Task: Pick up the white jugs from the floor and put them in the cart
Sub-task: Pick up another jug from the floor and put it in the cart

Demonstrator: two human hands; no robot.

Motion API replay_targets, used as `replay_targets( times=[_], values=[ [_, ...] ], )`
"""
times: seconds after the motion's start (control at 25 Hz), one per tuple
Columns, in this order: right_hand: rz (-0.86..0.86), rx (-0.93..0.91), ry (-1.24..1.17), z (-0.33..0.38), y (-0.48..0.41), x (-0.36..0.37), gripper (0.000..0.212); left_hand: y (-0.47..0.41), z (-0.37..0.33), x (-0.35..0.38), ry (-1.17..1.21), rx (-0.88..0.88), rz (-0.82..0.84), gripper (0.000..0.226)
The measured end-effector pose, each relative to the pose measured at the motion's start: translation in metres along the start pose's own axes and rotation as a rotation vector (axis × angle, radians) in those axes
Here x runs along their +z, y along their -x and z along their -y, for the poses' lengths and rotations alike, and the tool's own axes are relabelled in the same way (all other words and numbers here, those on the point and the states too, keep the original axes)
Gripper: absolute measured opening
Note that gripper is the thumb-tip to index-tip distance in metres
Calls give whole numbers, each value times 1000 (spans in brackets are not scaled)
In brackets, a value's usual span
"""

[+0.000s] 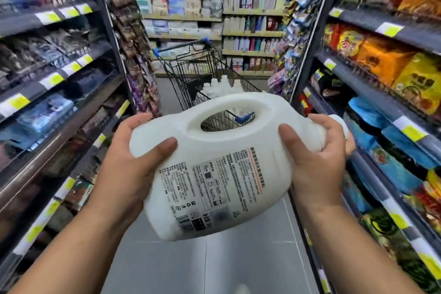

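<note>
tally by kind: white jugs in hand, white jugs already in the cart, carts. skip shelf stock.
White jug in hand: 1, on its side, left hand at the base, right hand at the neck.
White jugs in cart: at least 4 tops show; blurred and partly hidden, so no exact count.
Cart: 1.
Total: at least 6.

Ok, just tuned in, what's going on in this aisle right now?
A person stands in a store aisle holding a white jug on its side in both hands: the left hand grips the base end, the right hand wraps the neck by the cap. The jug is off the floor and not yet in the cart, which stands ahead down the aisle with several other white bottles already in it. Stocked shelves line both sides.
</note>
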State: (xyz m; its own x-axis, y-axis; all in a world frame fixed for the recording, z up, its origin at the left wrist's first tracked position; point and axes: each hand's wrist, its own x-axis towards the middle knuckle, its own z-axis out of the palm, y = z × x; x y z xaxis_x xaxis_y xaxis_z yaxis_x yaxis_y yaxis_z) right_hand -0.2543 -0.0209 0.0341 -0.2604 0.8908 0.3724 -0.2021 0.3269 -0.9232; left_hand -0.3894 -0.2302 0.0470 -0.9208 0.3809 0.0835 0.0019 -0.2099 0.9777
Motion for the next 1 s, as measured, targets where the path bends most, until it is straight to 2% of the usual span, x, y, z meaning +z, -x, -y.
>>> replay_targets(
  times=[0.4,0.72,0.88,1.0],
  values=[
    [92,98,-14,-99,-201,107,58,-212,29,97,-82,-51,-72,48],
    [-50,169,55,-209,-328,176,61,-407,96,164,-118,-163,53,50],
    [-163,231,72,-261,-394,210,67,-520,123,214,-147,-225,178,47],
    [-229,307,83,-293,-438,227,60,-583,144,249,-201,-267,238,47]
  ],
)
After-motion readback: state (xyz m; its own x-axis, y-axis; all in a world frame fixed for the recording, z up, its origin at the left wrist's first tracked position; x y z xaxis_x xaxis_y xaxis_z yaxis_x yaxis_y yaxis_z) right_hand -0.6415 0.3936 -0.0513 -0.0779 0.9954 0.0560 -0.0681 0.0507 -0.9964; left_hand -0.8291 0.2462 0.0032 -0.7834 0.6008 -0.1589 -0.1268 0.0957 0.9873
